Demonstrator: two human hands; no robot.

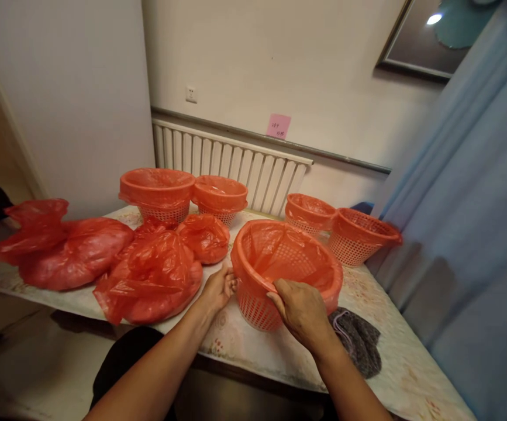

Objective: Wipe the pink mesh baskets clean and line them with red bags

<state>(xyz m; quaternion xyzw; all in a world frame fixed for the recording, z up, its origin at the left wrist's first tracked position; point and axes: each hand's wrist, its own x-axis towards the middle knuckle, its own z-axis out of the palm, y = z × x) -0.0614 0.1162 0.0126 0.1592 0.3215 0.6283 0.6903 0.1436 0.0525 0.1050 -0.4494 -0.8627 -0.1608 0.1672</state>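
**Lined basket (257, 310) at 5 o'clock from view centre**

Orange-red, lattice-walled, it stands mouth up, narrowing downward. A translucent red bag (288, 248) lines it, wrinkled inside, folded over the top, hanging loose at 4 o'clock.

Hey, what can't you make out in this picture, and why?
In the head view:
- Filled bags: contents obscured by their own plastic.
- Near basket: inside bottom hidden by its front wall.
- Right hand: some fingers hidden behind its back.
- Note: writing too small.
- Framed picture: cut off by top edge and curtain.
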